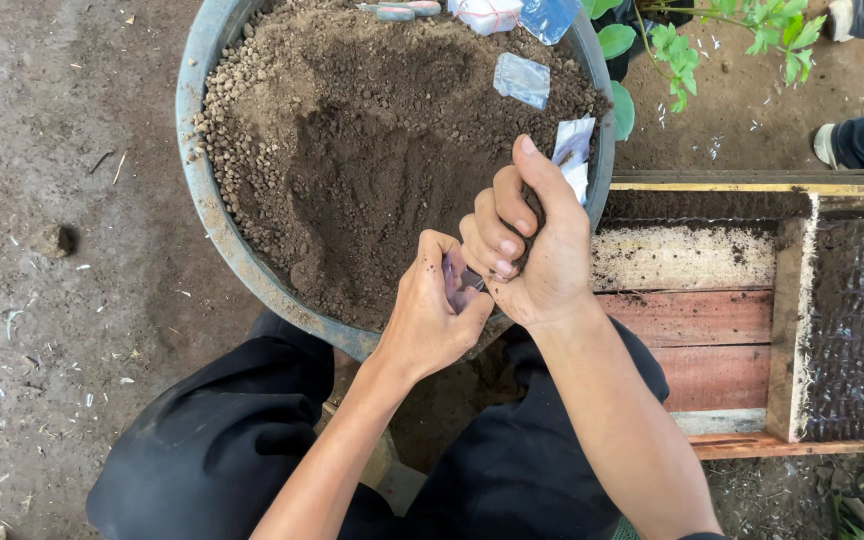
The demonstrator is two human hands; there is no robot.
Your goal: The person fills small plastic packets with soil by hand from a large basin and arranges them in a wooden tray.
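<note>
Bare earth floor lies around a big basin [214,215] full of soil [372,150]. At the basin's near rim, the left hand [427,320] pinches a small clear bag [460,282] open, it seems so the soil can go in. The right hand [532,250], fist closed on soil, sits just above the bag, touching the left. Right of the basin is a wooden tray [787,330] of filled bags.

Person's own body: both forearms bare with no sleeves in view, left hand [430,318] and right hand [530,248] bare, no gloves, rings or watch, short plain nails on the fingers [493,222], legs covered by loose black trousers [222,440] with creased fabric.
</note>
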